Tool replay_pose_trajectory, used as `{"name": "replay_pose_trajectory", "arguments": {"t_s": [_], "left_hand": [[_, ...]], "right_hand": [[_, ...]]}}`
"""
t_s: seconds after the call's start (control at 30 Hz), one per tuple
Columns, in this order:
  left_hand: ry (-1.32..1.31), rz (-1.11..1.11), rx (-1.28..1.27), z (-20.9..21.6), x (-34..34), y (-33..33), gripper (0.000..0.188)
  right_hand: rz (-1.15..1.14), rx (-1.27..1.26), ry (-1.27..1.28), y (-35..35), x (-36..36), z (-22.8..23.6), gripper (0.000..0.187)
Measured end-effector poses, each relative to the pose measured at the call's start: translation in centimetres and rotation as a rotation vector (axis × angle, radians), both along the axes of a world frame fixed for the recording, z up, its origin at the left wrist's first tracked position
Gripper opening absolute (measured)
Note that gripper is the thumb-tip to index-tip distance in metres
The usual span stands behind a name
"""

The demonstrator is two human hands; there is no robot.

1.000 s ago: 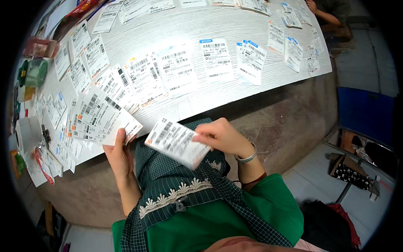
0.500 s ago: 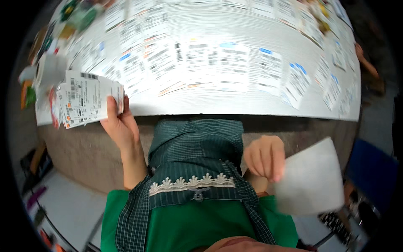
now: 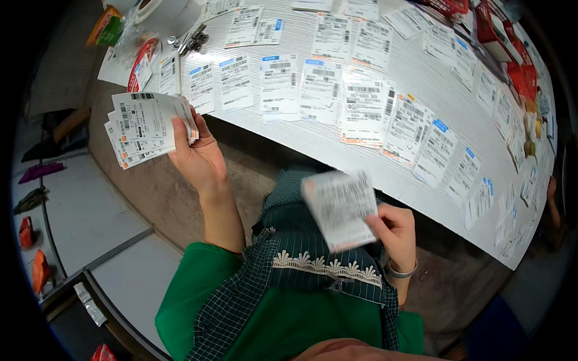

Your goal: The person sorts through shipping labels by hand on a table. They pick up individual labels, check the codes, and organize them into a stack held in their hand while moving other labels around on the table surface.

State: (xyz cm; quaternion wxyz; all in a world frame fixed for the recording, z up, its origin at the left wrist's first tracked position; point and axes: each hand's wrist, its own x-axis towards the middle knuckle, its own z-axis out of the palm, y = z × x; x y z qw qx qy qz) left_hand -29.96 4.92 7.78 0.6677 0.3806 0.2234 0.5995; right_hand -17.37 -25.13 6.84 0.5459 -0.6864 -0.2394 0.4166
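Observation:
My left hand [image 3: 201,153] is closed on a fanned stack of printed shipping labels [image 3: 147,125], thumb on top, just off the table's near left edge. Between the thumb and fingers of my right hand [image 3: 395,233] is a single shipping label [image 3: 342,212], slightly blurred. Its printed face is up, and it hangs over my apron, apart from the stack. In front of me, more labels [image 3: 280,89] lie in rows on the white table [image 3: 289,139], some of them in small overlapping piles.
At the table's far left stand a large white roll [image 3: 159,17], some metal clips [image 3: 194,41] and a red-and-white package [image 3: 143,65]. Red packets [image 3: 521,66] are at the far right. A person's hand [image 3: 551,188] shows by the right edge.
My right hand has brought its label inward from the right and turned it from blank back to printed face. The view has swung round. My left hand still holds the stack.

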Motion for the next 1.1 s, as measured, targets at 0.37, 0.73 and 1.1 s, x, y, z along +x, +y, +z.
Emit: {"name": "replay_pose_trajectory", "arguments": {"t_s": [0.37, 0.73, 1.1], "left_hand": [[-0.036, 0.111, -0.042, -1.4, -3.6, 4.0, 0.042], [-0.063, 0.148, -0.044, -2.9, -5.8, 5.8, 0.042], [-0.016, 0.173, -0.149, -4.1, -4.8, 6.5, 0.039]], "right_hand": [[0.028, -0.066, -0.033, 5.8, -0.5, 0.6, 0.013], [0.073, 0.016, 0.171, 8.5, -0.6, 0.4, 0.007], [-0.086, -0.01, 0.232, 8.9, -0.2, 0.1, 0.008]]}}
